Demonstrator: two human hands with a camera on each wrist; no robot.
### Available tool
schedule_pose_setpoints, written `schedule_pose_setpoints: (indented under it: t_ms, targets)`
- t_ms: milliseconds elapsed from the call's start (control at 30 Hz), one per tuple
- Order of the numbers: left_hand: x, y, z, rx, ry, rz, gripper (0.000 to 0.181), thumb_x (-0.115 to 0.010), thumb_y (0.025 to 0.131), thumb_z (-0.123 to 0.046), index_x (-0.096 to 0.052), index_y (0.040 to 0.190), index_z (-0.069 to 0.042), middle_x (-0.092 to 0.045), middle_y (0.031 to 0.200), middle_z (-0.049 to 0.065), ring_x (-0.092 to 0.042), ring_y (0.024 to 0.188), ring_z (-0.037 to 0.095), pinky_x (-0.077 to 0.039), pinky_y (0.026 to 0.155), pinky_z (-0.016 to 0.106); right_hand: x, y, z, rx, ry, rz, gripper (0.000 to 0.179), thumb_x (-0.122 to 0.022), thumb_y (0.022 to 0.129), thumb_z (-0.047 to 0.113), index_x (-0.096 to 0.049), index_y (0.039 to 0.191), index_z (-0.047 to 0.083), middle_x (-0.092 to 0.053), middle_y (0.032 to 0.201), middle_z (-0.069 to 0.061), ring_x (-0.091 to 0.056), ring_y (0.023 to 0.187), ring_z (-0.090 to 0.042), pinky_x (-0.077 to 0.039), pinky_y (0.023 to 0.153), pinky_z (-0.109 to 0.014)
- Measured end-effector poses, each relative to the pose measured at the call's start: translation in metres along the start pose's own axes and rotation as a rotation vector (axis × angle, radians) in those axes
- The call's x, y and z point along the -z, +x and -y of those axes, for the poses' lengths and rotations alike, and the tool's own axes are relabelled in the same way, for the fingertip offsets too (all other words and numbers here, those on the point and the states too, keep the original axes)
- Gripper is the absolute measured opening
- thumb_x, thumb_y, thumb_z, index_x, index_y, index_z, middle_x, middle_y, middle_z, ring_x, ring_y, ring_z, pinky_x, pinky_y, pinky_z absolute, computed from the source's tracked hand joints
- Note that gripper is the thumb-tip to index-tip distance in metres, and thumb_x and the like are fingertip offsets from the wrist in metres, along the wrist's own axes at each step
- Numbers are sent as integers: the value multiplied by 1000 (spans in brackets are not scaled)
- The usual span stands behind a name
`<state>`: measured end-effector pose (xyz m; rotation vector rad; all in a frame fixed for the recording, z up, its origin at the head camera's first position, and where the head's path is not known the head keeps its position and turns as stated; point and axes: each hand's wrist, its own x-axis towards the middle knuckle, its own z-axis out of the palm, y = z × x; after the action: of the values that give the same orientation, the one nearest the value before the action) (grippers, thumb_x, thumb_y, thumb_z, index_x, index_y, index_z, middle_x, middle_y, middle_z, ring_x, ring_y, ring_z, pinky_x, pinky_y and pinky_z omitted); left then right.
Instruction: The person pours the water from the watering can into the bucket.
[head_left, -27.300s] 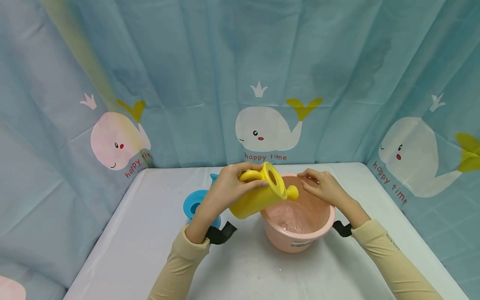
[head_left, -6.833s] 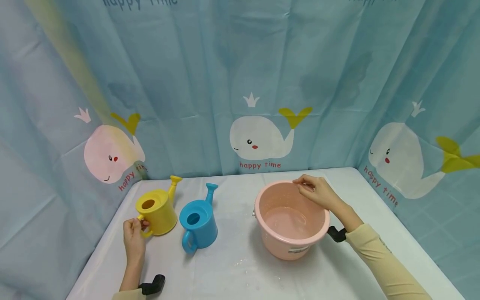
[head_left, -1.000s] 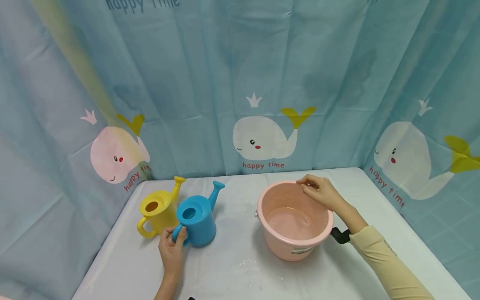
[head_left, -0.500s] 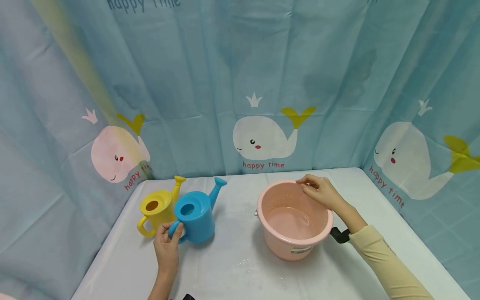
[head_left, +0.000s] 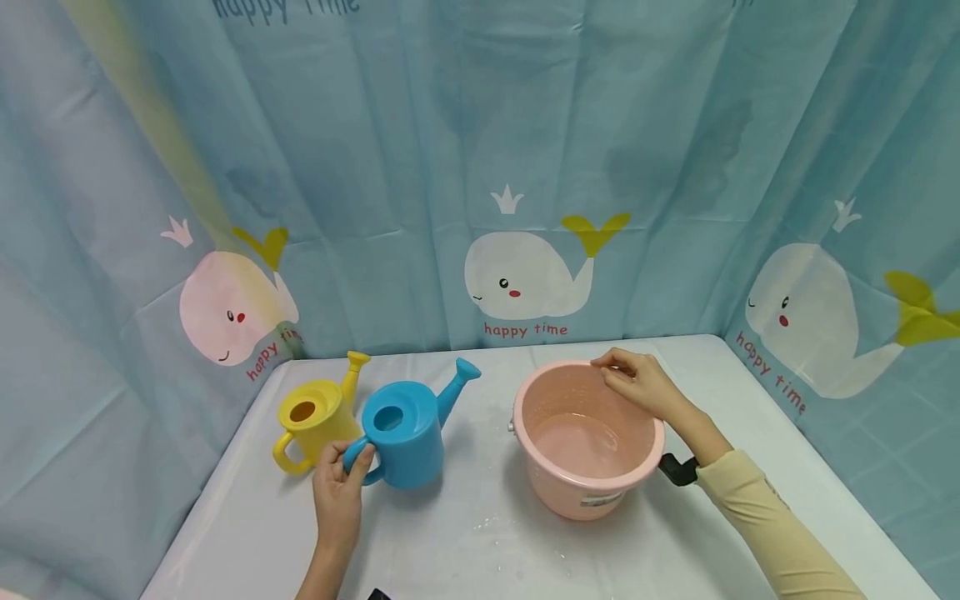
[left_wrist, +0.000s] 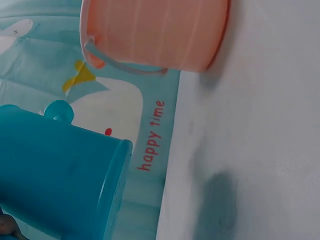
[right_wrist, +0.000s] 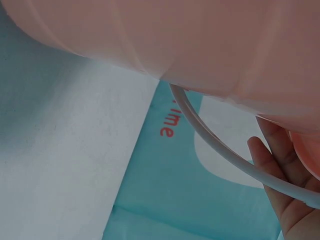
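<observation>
My left hand (head_left: 337, 492) grips the handle of a blue watering can (head_left: 408, 442) between thumb and fingers. In the left wrist view the blue can (left_wrist: 60, 170) hangs clear of the table, its shadow falling apart from it. Its spout points right, towards a pink bucket (head_left: 558, 492) with shallow water inside. My right hand (head_left: 637, 383) pinches the bucket's far right rim. In the right wrist view the fingers (right_wrist: 280, 165) of that hand show at the rim, beside the pale bail handle (right_wrist: 225, 150). A yellow watering can (head_left: 322, 425) stands left of the blue one.
Water drops lie on the white table (head_left: 465, 558) in front of the bucket. A light blue curtain (head_left: 390, 167) printed with whales closes off the back and both sides, right at the table's edges.
My left hand has lifted the blue watering can, first a little left, then right towards the bucket. The right hand, the bucket and the yellow can have stayed put over the last second.
</observation>
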<state>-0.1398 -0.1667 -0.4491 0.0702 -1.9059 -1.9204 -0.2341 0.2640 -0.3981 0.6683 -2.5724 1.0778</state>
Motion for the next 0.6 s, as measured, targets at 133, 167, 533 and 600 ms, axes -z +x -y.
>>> schedule_pose_setpoints:
  t_ms: [133,167,533,600]
  targets:
    - [-4,-3,-9,-2,4,29,19,-57,92,-12,-49,102,1,-62,86,-1,-56,80,9,-48,82,17,0,0,-1,0,-1,-1,14,-58,89,9,-67,100,10,-69,101,-4,-65,87,-16,-53,75,-27]
    - [-5,-4,-11,0,3,35,19,-57,92,-13,-49,102,1,-62,86,-1,-56,80,9,-48,83,17,0,0,-1,-1,-1,-1,14,-58,89,9,-67,100,11,-69,102,-4,-65,88,-16,-53,75,-27]
    - [-16,-9,-30,-2,-42,78,21,-55,93,-13,-48,106,2,-60,89,1,-55,86,13,-46,86,20,0,-1,-2,-1,7,0,14,-59,89,10,-67,101,11,-69,102,-4,-65,90,-18,-53,77,-29]
    - [-18,-9,-33,-10,-53,89,21,-55,92,-12,-48,106,2,-60,90,1,-55,87,13,-46,86,20,0,0,-2,5,11,0,14,-59,89,10,-67,101,11,-69,103,-5,-65,90,-18,-53,76,-28]
